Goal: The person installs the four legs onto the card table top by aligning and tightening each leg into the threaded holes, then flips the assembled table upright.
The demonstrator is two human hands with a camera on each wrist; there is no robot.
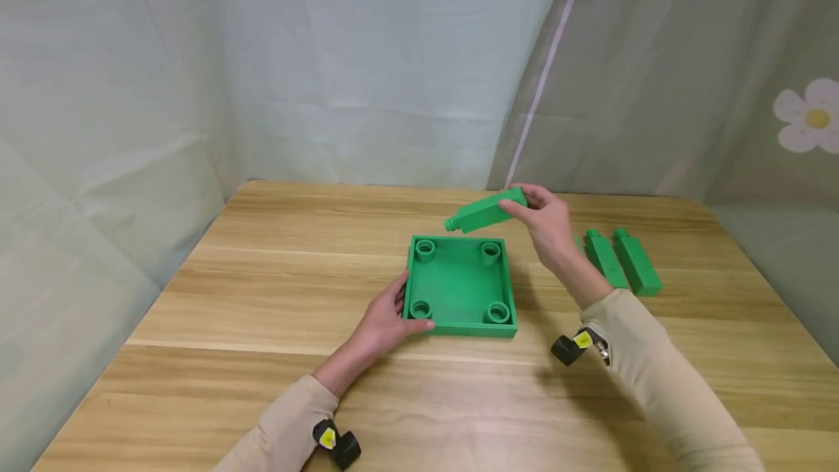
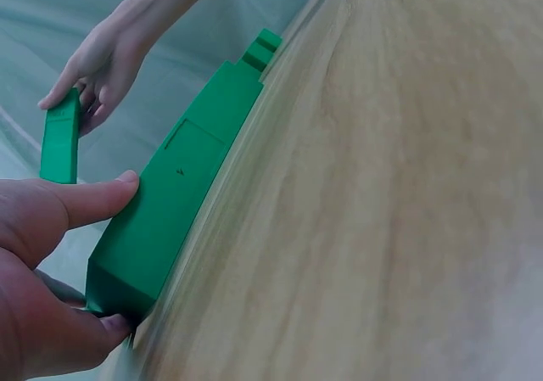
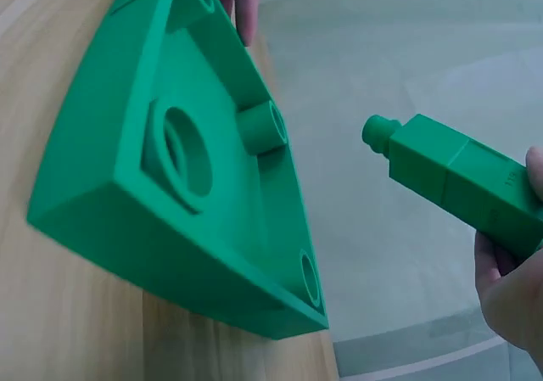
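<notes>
On green tray [image 1: 461, 326] and peg [image 1: 485, 212] — no legible writing.

A light wooden tabletop [image 1: 275, 355] with lengthwise grain fills the near and middle scene. On its right side, toward the far edge, two spare green pegs [image 1: 623, 262] lie side by side, close together, their narrow studs pointing to the far side; a sliver of a third green piece shows just left of them. Pale grey-green curtains [image 1: 367, 64] hang behind and along the left, and a white flower with a yellow centre [image 1: 809, 116] is printed at the far right.
</notes>
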